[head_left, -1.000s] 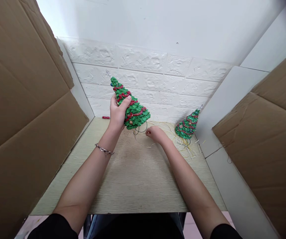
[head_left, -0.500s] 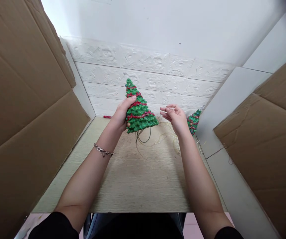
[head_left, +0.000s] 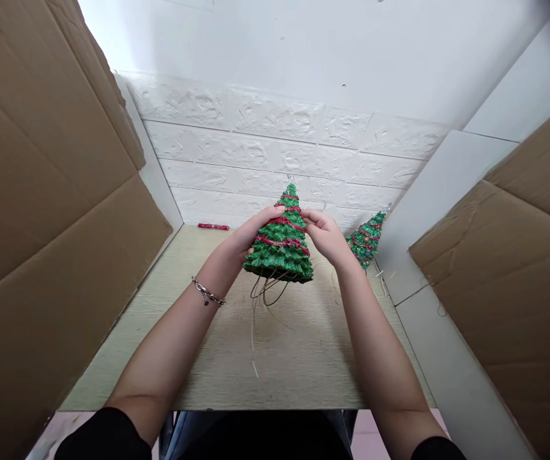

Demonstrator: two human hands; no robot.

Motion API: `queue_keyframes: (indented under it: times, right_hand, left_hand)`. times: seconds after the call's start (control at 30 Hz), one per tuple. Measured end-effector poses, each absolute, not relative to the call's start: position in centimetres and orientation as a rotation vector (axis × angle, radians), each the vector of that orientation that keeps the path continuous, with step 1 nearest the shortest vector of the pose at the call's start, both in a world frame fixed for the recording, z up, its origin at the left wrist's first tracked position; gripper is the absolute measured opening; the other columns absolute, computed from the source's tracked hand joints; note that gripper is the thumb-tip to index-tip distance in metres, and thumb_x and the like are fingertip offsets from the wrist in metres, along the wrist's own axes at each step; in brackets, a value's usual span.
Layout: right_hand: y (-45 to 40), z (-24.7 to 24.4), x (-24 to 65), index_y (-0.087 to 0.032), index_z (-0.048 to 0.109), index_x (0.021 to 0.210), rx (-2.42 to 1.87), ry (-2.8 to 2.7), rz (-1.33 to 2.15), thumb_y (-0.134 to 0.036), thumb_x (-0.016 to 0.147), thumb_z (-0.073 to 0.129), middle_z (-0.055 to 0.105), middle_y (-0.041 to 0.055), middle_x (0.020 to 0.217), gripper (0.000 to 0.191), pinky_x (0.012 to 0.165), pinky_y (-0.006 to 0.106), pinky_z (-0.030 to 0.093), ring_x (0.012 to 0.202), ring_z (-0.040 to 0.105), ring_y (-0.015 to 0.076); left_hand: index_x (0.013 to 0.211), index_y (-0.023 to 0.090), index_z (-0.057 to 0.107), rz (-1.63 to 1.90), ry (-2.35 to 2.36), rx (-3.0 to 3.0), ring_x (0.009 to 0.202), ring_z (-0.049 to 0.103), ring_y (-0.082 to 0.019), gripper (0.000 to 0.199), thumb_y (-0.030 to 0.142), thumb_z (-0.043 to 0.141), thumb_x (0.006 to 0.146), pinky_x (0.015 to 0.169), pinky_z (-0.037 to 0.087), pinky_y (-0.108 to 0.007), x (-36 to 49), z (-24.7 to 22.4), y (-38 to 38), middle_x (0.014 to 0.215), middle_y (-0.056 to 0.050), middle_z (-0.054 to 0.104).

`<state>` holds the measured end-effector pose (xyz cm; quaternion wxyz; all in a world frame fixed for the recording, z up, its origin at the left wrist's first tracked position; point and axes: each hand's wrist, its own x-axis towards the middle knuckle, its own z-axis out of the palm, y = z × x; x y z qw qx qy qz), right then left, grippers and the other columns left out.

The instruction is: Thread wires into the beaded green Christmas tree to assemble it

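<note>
A small green tree [head_left: 282, 246] with red garlands is held upright above the table, tilted slightly so its dark underside shows. My left hand [head_left: 255, 231] grips its left side, thumb across the front. My right hand [head_left: 323, 235] is at the tree's upper right side, its fingers closed near the edge; whether they pinch the tree or a thin strand is too small to tell. Thin pale and green strands [head_left: 253, 326] hang from under the base. Near the tip stands a clear piece [head_left: 290, 178].
A second decorated tree [head_left: 368, 239] stands at the back right, by the white side panel [head_left: 447, 191]. On the table [head_left: 236, 377], a red stick-like item [head_left: 213, 226] lies at the back left. Cardboard sheets [head_left: 78, 243] flank both sides.
The tree has moved right and toward me, turning more upright. My right hand has come from beside it to its upper right side. More strands now hang below the base.
</note>
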<state>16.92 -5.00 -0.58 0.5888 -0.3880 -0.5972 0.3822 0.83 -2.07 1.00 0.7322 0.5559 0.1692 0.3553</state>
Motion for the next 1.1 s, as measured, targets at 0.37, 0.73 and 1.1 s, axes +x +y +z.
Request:
queue_keyframes:
  times: [0.37, 0.73, 1.1]
  right_hand:
    - [-4.5, -1.3, 17.4, -0.017, 0.067, 0.095, -0.922, -1.331, 0.958, -0.006, 0.076, 0.051, 0.064, 0.0008, 0.1, 0.028, 0.101, 0.035, 0.043, 0.1, 0.059, 0.0173]
    - [-4.6, -0.6, 20.8, -0.019, 0.06, 0.1, -0.925, -0.699, 0.603, -0.022, 0.084, 0.058, 0.062, 0.0023, 0.108, 0.016, 0.066, 0.016, 0.051, 0.089, 0.063, 0.0134]
    - [-6.7, 1.7, 21.0, -0.023, 0.048, 0.12, -0.807, -0.943, 0.443, -0.021, 0.089, 0.049, 0.049, -0.0056, 0.073, 0.032, 0.058, 0.016, 0.049, 0.047, 0.044, 0.0047]
  left_hand:
    - [0.079, 0.017, 0.065, 0.702, 0.308, 1.24, 0.07, 0.067, -0.025, 0.035, 0.05, 0.07, 0.068, 0.064, 0.056, -0.037, 0.9, 0.4, -1.8, 0.075, -0.01, 0.068]
    - [0.08, 0.014, 0.066, 0.596, 0.345, 1.218, 0.076, 0.067, -0.028, 0.038, 0.05, 0.07, 0.069, 0.07, 0.056, -0.041, 0.8, 0.0, -1.8, 0.079, -0.014, 0.068]
    - [0.079, 0.013, 0.063, 0.72, 0.444, 1.18, 0.066, 0.062, -0.018, 0.036, 0.044, 0.075, 0.064, 0.061, 0.053, -0.029, 0.3, 0.7, -1.6, 0.077, -0.009, 0.066]
